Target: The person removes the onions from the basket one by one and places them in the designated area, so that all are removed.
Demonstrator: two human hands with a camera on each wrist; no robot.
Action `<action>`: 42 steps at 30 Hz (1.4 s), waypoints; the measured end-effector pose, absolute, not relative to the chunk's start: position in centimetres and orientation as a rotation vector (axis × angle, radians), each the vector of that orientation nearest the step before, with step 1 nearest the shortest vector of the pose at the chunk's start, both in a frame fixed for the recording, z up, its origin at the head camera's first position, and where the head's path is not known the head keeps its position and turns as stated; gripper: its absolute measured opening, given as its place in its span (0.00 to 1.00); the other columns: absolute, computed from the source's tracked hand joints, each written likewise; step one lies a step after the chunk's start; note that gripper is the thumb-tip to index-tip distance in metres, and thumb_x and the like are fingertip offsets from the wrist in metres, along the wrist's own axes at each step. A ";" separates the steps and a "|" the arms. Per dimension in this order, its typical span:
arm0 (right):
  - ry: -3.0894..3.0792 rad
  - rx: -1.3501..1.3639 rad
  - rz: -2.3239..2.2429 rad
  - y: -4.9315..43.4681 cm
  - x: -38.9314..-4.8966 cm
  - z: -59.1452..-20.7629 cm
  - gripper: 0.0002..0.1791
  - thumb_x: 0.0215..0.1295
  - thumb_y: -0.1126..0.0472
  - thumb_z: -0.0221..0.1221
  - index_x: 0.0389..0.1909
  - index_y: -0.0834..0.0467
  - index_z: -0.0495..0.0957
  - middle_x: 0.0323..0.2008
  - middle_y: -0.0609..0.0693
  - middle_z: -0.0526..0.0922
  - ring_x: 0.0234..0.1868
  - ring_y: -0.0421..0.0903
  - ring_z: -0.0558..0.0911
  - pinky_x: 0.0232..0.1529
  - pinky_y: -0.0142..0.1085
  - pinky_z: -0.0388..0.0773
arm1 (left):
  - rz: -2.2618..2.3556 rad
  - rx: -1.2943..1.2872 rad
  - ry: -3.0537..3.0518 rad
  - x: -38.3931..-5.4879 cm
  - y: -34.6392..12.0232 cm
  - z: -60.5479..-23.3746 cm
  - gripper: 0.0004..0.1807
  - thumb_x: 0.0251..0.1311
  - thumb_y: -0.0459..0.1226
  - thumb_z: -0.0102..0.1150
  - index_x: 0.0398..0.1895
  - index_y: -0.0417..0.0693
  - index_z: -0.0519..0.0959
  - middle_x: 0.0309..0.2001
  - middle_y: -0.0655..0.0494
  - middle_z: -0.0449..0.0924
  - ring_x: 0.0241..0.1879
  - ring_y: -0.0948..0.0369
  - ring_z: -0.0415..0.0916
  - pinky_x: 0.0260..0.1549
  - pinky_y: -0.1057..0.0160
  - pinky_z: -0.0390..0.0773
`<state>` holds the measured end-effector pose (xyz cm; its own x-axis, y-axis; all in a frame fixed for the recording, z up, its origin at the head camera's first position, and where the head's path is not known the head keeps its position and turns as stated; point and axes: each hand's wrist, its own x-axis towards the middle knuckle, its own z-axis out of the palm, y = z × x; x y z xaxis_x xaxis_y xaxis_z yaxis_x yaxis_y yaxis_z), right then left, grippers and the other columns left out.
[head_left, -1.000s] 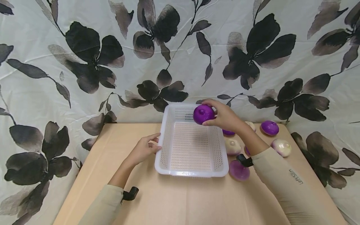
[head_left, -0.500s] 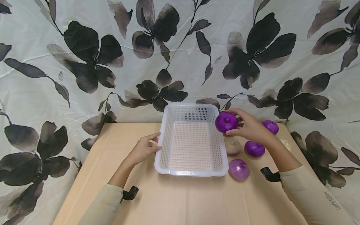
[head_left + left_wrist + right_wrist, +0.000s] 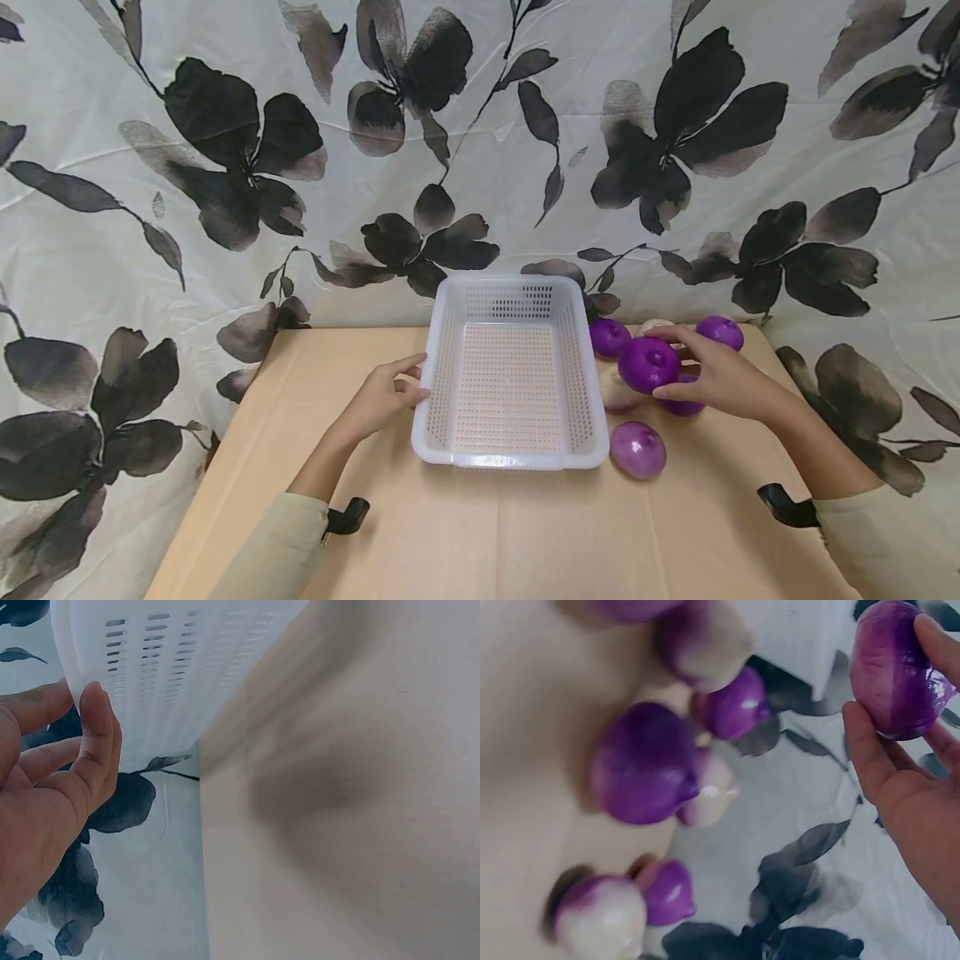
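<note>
A white perforated plastic basket (image 3: 510, 460) stands on the table. My left hand (image 3: 386, 398) holds its left rim; in the left wrist view, thumb and fingers meet at the edge of the basket (image 3: 180, 656). A purple onion (image 3: 648, 364) is gripped between the thumb and fingers of my right hand (image 3: 723, 375), right of the basket and above other onions. The right wrist view has this held onion (image 3: 892, 671) at upper right, clear of the table.
Several onions lie right of the basket: a light purple onion (image 3: 637, 450) in front, a purple onion (image 3: 610, 337) by the back corner, another purple onion (image 3: 722, 332) near the table's (image 3: 465, 533) right edge, and partly covered whitish onions (image 3: 618, 394). A floral cloth (image 3: 525, 167) hangs behind.
My right hand has carried the purple onion from above the basket's back right corner rightward and toward me, over the other onions. The left hand and basket stay put.
</note>
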<state>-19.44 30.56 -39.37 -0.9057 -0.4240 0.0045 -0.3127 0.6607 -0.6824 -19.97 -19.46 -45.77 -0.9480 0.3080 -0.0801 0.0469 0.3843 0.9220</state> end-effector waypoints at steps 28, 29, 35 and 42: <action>2.563 -0.612 -1.089 39.3 -14.1 -47.1 0.45 0.57 0.58 0.75 0.74 0.61 0.65 0.68 0.71 0.67 0.60 0.39 0.80 0.48 0.26 0.83 | 1.606 0.287 2.382 -20.2 -19.5 -46.0 0.37 0.65 0.24 0.61 0.77 0.32 0.62 0.56 0.33 0.72 0.39 0.57 0.84 0.38 0.62 0.90; 2.560 -0.624 -1.098 39.4 -14.1 -47.4 0.44 0.57 0.59 0.75 0.73 0.61 0.65 0.68 0.70 0.68 0.60 0.32 0.77 0.48 0.26 0.83 | 1.609 0.288 2.381 -20.2 -19.5 -46.0 0.37 0.65 0.24 0.61 0.77 0.32 0.62 0.56 0.33 0.73 0.39 0.57 0.84 0.38 0.62 0.90; 2.483 -0.730 -1.147 40.2 -13.9 -48.9 0.41 0.59 0.61 0.73 0.71 0.64 0.67 0.64 0.45 0.74 0.60 0.19 0.68 0.49 0.28 0.82 | 1.612 0.296 2.387 -20.1 -19.4 -46.0 0.37 0.66 0.25 0.61 0.77 0.32 0.61 0.57 0.32 0.73 0.40 0.56 0.85 0.38 0.62 0.90; 2.404 -0.691 -1.186 40.4 -14.0 -49.7 0.40 0.63 0.63 0.70 0.73 0.65 0.64 0.63 0.37 0.73 0.59 0.21 0.71 0.50 0.26 0.80 | 1.615 0.296 2.382 -20.0 -19.5 -45.9 0.36 0.65 0.24 0.61 0.77 0.32 0.62 0.57 0.32 0.73 0.40 0.55 0.85 0.38 0.62 0.90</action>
<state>-13.99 40.44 -49.73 -0.8108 -0.5749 -0.1102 -0.2625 0.5254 -0.8093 -20.03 -19.53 -45.91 -0.9487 0.3032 -0.0900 0.0287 0.3658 0.9303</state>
